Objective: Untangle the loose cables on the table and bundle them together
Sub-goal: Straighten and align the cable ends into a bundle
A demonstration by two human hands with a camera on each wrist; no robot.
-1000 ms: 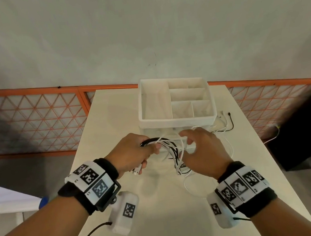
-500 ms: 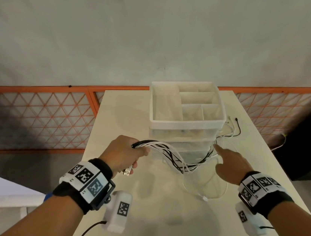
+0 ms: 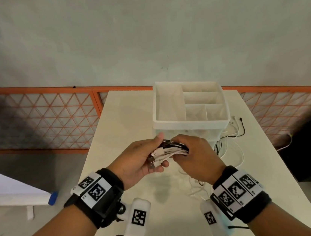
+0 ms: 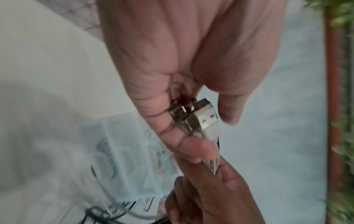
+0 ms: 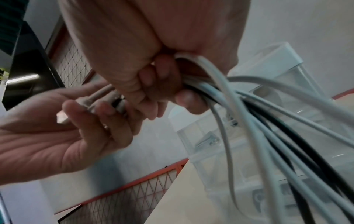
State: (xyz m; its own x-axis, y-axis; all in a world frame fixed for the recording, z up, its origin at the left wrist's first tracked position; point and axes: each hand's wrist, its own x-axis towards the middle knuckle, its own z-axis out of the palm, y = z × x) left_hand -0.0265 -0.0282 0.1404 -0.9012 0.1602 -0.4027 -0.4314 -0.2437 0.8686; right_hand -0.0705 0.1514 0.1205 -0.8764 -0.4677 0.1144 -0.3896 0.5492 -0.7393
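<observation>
A bundle of white and black cables is held above the table, in front of the organizer. My left hand curls around the end with the USB plugs, thumb on top. My right hand grips the same bundle in a fist just to the right, touching the left hand. From that fist the cables fan out and hang down to the table. The rest of the cables lie loose at the right, beside the organizer.
A white compartmented organizer box stands on clear drawers at the back middle of the table. A black cable end lies to its right. An orange mesh fence runs behind the table, and a dark object stands to the right.
My right hand has come back from the table's right side and now grips the bundle beside my left hand. The left hand has shifted to hold the plug ends.
</observation>
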